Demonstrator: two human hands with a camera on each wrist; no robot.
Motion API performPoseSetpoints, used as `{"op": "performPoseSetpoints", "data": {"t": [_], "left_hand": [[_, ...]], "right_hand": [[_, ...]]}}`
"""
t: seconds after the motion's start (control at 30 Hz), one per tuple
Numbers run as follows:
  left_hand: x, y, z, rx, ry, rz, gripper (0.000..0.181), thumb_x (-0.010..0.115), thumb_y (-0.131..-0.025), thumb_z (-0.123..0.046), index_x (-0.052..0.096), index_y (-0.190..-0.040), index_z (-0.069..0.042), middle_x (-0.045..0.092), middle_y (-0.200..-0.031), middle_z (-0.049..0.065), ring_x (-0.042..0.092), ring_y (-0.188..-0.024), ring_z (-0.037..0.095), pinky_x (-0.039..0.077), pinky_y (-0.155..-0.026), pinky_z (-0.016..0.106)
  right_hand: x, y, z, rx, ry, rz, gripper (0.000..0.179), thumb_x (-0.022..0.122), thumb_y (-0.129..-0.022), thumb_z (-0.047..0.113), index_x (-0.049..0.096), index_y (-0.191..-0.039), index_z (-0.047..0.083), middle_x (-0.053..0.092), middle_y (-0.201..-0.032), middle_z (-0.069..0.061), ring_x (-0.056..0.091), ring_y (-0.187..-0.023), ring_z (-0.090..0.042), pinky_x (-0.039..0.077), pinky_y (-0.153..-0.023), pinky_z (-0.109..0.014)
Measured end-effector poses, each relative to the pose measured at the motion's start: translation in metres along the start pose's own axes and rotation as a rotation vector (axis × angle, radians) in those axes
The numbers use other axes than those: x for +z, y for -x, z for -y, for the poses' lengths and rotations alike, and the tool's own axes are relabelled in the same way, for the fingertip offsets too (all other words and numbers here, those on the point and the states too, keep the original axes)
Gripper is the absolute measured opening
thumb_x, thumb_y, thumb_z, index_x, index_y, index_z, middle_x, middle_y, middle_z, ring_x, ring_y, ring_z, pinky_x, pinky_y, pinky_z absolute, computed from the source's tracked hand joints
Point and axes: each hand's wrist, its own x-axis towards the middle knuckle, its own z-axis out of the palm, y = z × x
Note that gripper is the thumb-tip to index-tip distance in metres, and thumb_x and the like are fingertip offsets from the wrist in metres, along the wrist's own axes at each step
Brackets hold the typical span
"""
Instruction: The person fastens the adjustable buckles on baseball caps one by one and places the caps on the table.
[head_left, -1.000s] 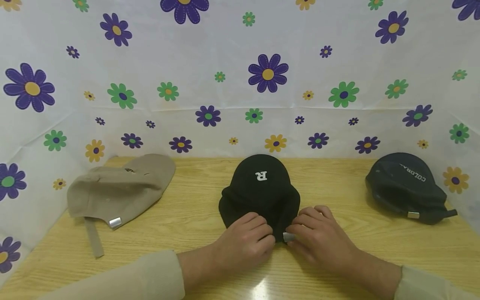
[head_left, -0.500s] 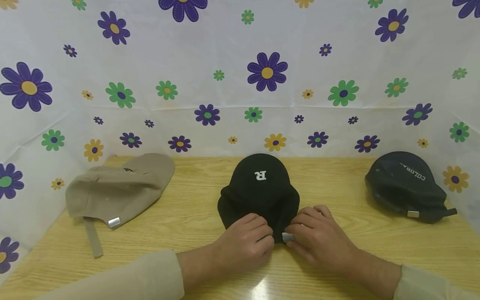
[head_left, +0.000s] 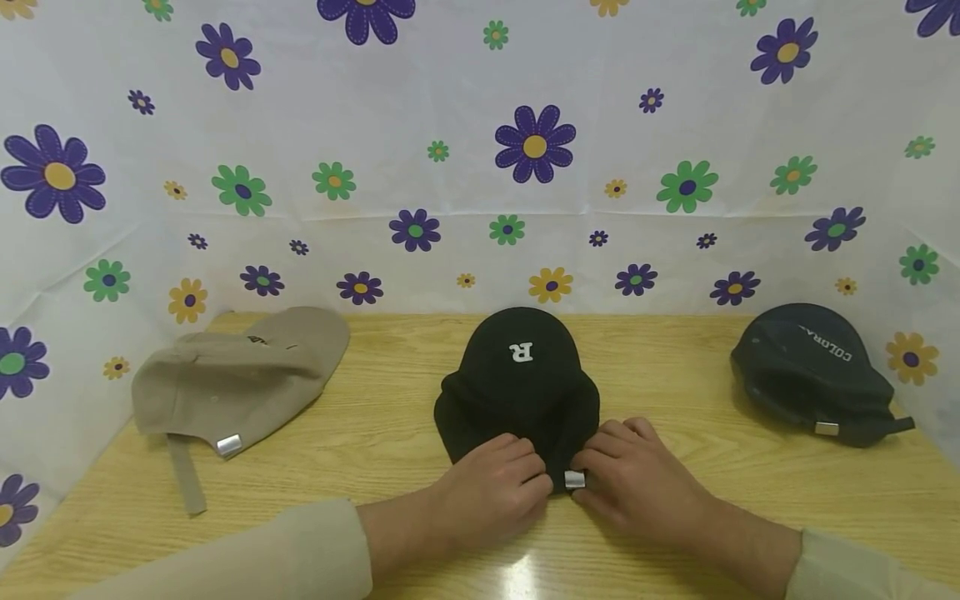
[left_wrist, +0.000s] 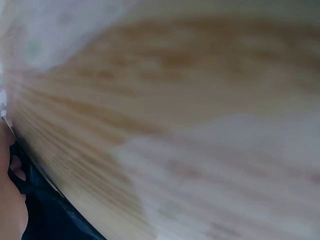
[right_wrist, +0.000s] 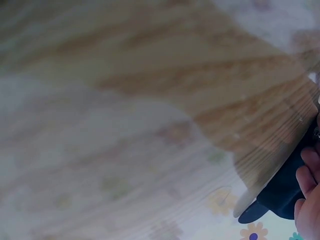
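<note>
A black baseball cap point(head_left: 519, 392) with a white letter R lies at the middle of the table, its back edge toward me. My left hand point(head_left: 495, 492) grips that back edge with curled fingers; its fingertips are hidden. At the right of the same edge, my right hand point(head_left: 641, 479) pinches the cap beside a silver strap buckle point(head_left: 574, 479). Whatever strap end lies between the hands cannot be made out. In the left wrist view, dark cap fabric point(left_wrist: 55, 220) shows at the lower left. The right wrist view catches the cap point(right_wrist: 282, 195) under curled fingers point(right_wrist: 306, 180).
On the left lies a beige cap point(head_left: 232, 383) with its strap hanging loose and a silver buckle. A dark navy cap point(head_left: 806, 375) with white lettering sits at the right. Behind the wooden table point(head_left: 390, 358) hangs a white flower-print cloth point(head_left: 450, 92).
Both hands have shifted slightly toward me, still on the cap's back edge. The buckle has tipped to face more squarely up and moved a little nearer. The other caps stay put.
</note>
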Motion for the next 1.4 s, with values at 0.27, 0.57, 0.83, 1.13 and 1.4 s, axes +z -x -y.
{"op": "performPoseSetpoints", "data": {"t": [0.27, 0.57, 0.83, 1.13, 1.4], "left_hand": [[0.0019, 0.0003, -0.0001, -0.016, -0.025, -0.019, 0.007, 0.067, -0.087, -0.016, 0.067, -0.081, -0.016, 0.064, -0.081, -0.006, 0.054, -0.076, 0.012, 0.045, -0.073, 0.025], [0.003, -0.0017, 0.003, 0.046, -0.095, -0.168, 0.012, 0.065, -0.079, -0.01, 0.063, -0.069, -0.016, 0.061, -0.074, -0.006, 0.053, -0.07, 0.013, 0.045, -0.069, 0.025], [0.0028, -0.0021, 0.0029, 0.046, -0.078, -0.184, 0.013, 0.062, -0.081, -0.009, 0.064, -0.07, -0.015, 0.063, -0.077, -0.005, 0.056, -0.073, 0.013, 0.047, -0.071, 0.025], [0.0025, -0.0024, 0.003, 0.055, -0.073, -0.203, 0.015, 0.06, -0.083, -0.008, 0.065, -0.07, -0.015, 0.064, -0.078, -0.005, 0.057, -0.074, 0.013, 0.047, -0.071, 0.024], [0.0018, -0.0021, 0.0034, 0.066, -0.057, -0.187, 0.012, 0.063, -0.083, -0.009, 0.065, -0.072, -0.015, 0.065, -0.08, -0.005, 0.058, -0.076, 0.013, 0.048, -0.073, 0.024]], "right_hand": [[0.0003, -0.0001, 0.0, -0.012, 0.015, 0.017, 0.02, 0.079, -0.083, 0.035, 0.07, -0.096, 0.022, 0.064, -0.093, 0.012, 0.052, -0.09, -0.01, 0.039, -0.083, -0.033], [0.0001, 0.0, 0.0002, -0.01, 0.039, 0.021, 0.017, 0.078, -0.083, 0.033, 0.071, -0.094, 0.021, 0.064, -0.091, 0.011, 0.053, -0.089, -0.01, 0.041, -0.082, -0.034], [-0.0002, -0.0007, 0.0003, -0.035, 0.029, -0.023, 0.014, 0.078, -0.083, 0.032, 0.072, -0.091, 0.022, 0.065, -0.089, 0.012, 0.054, -0.088, -0.01, 0.041, -0.083, -0.033], [-0.0018, -0.0013, -0.0003, -0.085, 0.013, -0.067, 0.015, 0.078, -0.082, 0.03, 0.072, -0.092, 0.021, 0.066, -0.09, 0.012, 0.055, -0.089, -0.01, 0.041, -0.083, -0.033], [0.003, -0.0016, -0.0019, -0.142, -0.009, -0.158, 0.016, 0.08, -0.08, 0.029, 0.072, -0.091, 0.021, 0.065, -0.089, 0.012, 0.055, -0.086, -0.01, 0.041, -0.081, -0.033]]}}
